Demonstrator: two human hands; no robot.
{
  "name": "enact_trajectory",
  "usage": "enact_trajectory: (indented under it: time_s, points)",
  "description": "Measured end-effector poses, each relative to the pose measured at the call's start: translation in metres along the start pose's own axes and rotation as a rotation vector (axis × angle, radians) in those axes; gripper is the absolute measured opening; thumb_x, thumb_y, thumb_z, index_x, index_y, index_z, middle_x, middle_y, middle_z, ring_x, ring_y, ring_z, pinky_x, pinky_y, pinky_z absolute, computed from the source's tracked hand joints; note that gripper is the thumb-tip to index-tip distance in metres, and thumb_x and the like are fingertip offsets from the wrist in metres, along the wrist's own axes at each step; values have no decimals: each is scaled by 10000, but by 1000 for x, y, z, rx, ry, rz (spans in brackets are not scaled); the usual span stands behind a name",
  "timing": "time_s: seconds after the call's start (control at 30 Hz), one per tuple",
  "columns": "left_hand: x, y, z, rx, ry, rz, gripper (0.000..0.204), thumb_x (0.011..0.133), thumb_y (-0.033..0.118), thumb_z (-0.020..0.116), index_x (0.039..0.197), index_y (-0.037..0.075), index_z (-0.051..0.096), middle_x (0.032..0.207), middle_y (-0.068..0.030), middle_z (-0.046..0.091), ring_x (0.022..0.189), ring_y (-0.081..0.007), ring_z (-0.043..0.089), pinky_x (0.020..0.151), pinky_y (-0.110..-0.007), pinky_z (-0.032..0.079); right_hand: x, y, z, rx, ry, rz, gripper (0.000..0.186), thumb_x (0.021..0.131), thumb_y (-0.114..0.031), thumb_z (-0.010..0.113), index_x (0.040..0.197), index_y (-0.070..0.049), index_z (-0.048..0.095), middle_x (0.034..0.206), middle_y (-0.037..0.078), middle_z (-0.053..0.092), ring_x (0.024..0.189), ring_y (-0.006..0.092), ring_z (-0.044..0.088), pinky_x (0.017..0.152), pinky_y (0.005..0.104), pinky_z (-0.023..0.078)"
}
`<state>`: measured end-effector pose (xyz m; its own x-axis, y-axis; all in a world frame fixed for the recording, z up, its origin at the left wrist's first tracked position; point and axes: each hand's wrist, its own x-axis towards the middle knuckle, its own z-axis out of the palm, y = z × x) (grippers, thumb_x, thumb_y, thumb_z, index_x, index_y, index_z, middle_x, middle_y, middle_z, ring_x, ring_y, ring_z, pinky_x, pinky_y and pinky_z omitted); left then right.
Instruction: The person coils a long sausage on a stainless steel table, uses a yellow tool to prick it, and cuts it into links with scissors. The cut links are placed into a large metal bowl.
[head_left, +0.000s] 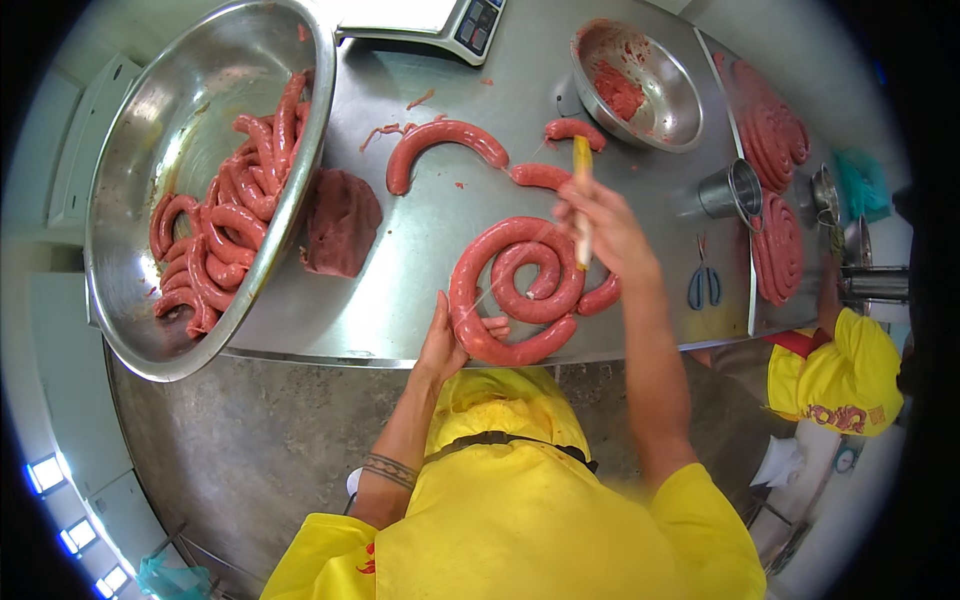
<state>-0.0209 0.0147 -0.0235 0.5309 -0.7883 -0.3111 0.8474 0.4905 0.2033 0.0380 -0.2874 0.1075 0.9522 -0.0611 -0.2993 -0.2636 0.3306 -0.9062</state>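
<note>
A long raw sausage (470,262) lies coiled in a spiral on the steel table in front of me. My left hand (445,338) grips the coil's near left side, with the thumb outside and the fingertips showing inside the outer ring. Over the coil's right edge, my right hand (603,225) is closed around a slim stick-like tool (582,160), yellow at the top and paler below; its exact kind is unclear. A short sausage link (600,296) lies partly behind the right wrist. Farther off are a curved sausage (447,132), a straighter link (540,176) and a small piece (575,131).
A big tilted steel basin (215,350) holds many sausages at left, beside a dark red meat block (342,222). At the back stand a scale (474,30) and a mince bowl (680,105). Scissors (704,286), a metal cup (718,192) and more coils (776,250) lie right, near a co-worker's yellow sleeve (835,370).
</note>
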Motion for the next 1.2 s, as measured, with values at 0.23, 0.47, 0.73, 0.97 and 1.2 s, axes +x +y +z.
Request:
enact_trajectory:
  time_s: [0.23,0.47,0.73,0.97,1.2]
  points:
    - [27,0,8,-331,79,11,550,1051,541,455,1295,70,603,1141,-185,712,1045,-318,696,964,-499,549,-167,-48,-105,74,396,-101,134,1024,-158,595,1123,-73,564,842,10,570,796,124,626,622,261,488]
    - [12,0,9,1524,608,330,348,1077,307,530,1105,-20,647,1049,-122,734,926,-236,703,809,-373,566,-241,-53,-109,-501,345,263,186,991,-249,663,1020,-72,613,796,18,634,699,90,622,575,245,520]
    - [5,5,12,286,432,71,309,1053,361,557,1059,66,647,1120,-113,710,1059,-279,670,929,-436,547,-102,121,105,-636,-854,168,289,968,-289,598,1008,-5,633,918,139,675,836,302,654,780,423,532]
    - [-11,8,17,-25,166,184,570,1055,478,497,1253,-49,586,1233,-139,673,1111,-271,637,1045,-457,473,63,76,147,-24,-176,535,301,949,-198,677,1130,23,579,1010,179,713,900,279,756,641,307,602]
    - [-3,1,9,1659,611,376,320,1066,284,518,1118,-7,642,963,-189,707,886,-328,691,788,-421,534,-45,36,35,-690,165,-64,187,989,-173,632,914,-2,628,961,79,699,819,196,678,681,345,514]
